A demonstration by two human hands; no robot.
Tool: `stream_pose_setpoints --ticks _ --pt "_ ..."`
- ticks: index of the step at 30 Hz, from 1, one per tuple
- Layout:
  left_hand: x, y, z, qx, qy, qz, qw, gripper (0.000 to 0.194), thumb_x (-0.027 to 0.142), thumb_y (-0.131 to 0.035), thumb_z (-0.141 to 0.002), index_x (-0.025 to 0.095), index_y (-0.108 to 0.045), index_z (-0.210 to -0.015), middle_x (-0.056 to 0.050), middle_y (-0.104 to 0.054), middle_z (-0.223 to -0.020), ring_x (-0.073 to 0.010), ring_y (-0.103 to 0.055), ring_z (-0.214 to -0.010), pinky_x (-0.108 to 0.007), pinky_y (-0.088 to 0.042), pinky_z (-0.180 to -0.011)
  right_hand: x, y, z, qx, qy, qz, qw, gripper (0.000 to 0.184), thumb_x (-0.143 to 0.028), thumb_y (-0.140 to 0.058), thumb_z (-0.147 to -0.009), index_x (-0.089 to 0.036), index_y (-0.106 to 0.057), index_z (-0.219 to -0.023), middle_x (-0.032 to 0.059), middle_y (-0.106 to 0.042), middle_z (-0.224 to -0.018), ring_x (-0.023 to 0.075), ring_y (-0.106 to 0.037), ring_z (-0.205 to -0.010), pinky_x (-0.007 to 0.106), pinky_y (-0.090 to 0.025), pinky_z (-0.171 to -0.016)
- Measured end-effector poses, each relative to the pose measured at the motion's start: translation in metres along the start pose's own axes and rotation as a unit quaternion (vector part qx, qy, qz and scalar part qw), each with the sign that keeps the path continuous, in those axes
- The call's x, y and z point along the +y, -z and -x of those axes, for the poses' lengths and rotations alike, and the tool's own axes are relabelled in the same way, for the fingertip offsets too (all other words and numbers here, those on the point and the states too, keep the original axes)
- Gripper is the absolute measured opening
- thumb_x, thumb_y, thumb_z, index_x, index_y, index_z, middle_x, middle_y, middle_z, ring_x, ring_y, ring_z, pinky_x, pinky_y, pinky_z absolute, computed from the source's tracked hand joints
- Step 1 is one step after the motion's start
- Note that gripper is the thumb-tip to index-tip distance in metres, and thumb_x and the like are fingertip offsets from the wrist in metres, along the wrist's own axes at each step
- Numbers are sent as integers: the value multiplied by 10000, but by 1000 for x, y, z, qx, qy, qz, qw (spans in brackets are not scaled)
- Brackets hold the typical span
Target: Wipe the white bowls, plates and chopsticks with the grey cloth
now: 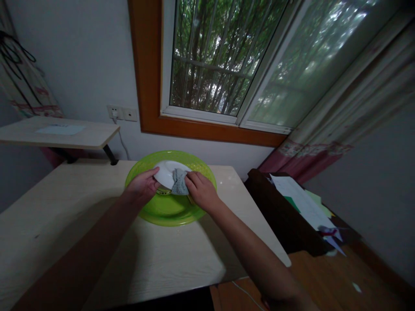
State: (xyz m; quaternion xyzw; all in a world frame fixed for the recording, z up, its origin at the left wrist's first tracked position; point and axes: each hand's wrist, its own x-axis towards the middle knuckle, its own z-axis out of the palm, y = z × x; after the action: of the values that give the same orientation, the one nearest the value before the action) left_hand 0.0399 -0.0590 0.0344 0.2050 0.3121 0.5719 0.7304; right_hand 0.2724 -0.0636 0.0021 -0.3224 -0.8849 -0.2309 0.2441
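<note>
A white bowl (164, 174), tilted on its side, is gripped at its left edge by my left hand (145, 185), thumb on top. My right hand (201, 189) is closed around a grey-blue cloth (180, 181) and presses it against the right part of the bowl. Both hands are over a bright green basin (168, 216) on the table. Part of something patterned shows under the bowl inside the basin; the hands and the bowl hide the rest.
The basin stands on a pale wooden table (175, 255). A raised shelf (58, 131) with a paper on it is at the left. Beyond are a wall socket (122, 113) and a window (220, 60). To the right, papers (301, 201) lie on a dark brown piece of furniture (275, 216).
</note>
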Motion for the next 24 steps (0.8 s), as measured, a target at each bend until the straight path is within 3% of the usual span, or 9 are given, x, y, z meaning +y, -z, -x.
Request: stream_pose_setpoints --ticks 3,5,9,14,24 --pt "-2 5 -2 8 -19 -16 1000 282 44 -481 -936 43 -629 -1175 -150 -750 -1033 -174 -745 -882 -225 -616 -780 0 4 1 -26 6 -65 998 600 -397 -595 -930 -104 -460 -1436 201 -526 -1402 334 -490 -1229 505 -477 -1028" --pt "-4 9 -3 5 -32 -35 999 279 22 -516 -904 48 -635 -1155 -137 -756 -985 -173 -742 -837 -244 -621 -763 -1 5 1 -35 -1 -104 994 681 -416 -632 -893 -116 -425 -1468 185 -488 -1446 339 -460 -1262 510 -446 -1072" --pt "-7 17 -7 -29 -44 -90 995 227 40 -589 -860 58 -653 -1077 -117 -757 -927 -168 -729 -756 -258 -615 -700 -8 3 -3 -29 -31 -138 990 601 -247 -606 -890 -191 -446 -1466 126 -481 -1464 307 -429 -1269 495 -422 -1097" --pt "-8 24 -7 -74 -37 -141 987 288 111 -732 -763 90 -680 -1045 -99 -758 -919 -176 -717 -729 -263 -586 -669 -13 1 -16 -2 -74 -152 986 601 -181 -577 -878 -197 -458 -1467 118 -490 -1452 313 -398 -1276 517 -396 -1113" --pt "-4 43 -4 -104 -8 -207 973 439 232 -841 -678 80 -725 -1074 -138 -760 -988 -200 -698 -757 -261 -526 -656 4 -5 -26 111 -273 -137 946 565 -135 -488 -876 -124 -432 -1437 154 -612 -1203 295 -532 -1111 492 -467 -1021"
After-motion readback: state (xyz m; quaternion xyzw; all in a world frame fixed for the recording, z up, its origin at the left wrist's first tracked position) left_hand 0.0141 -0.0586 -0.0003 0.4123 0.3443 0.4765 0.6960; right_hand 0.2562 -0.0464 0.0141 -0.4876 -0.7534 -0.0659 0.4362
